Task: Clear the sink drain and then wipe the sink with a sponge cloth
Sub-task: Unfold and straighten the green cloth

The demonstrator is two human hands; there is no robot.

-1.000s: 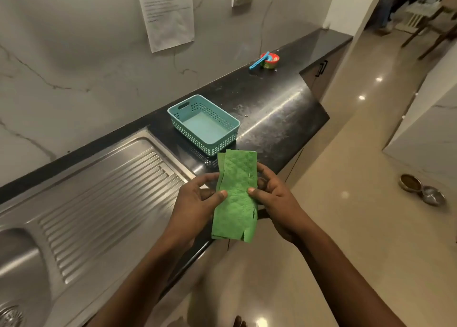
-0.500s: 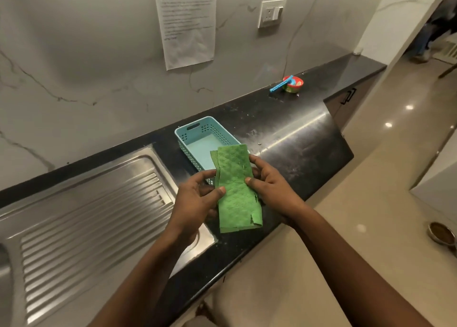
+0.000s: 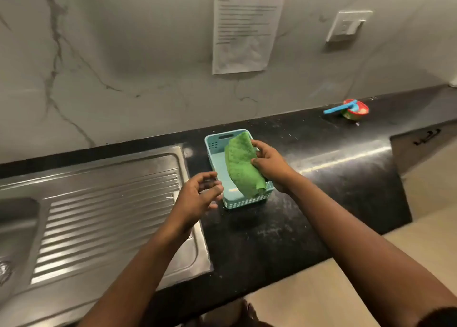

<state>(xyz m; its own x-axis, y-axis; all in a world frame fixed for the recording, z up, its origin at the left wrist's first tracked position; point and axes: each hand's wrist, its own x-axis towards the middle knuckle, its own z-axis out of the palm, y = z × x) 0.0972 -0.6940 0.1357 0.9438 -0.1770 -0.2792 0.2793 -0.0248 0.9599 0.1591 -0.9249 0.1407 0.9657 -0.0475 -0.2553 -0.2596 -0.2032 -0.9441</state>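
Here the right hand (image 3: 270,168) grips the sponge cloth (image 3: 241,167) — over the basket (image 3: 214,143).

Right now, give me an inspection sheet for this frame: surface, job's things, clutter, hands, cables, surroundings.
Surface: black countertop, speckled with pale residue; steel sink drainboard at left.
Job's things: green sponge cloth, curled, over the teal basket.
Clutter: small red bowl holding a blue utensil, far right.
Hands: right hand grips the cloth; left hand empty, fingers curled.
Cables: nothing seen.
Surroundings: marble wall, taped paper sheet, wall switch.
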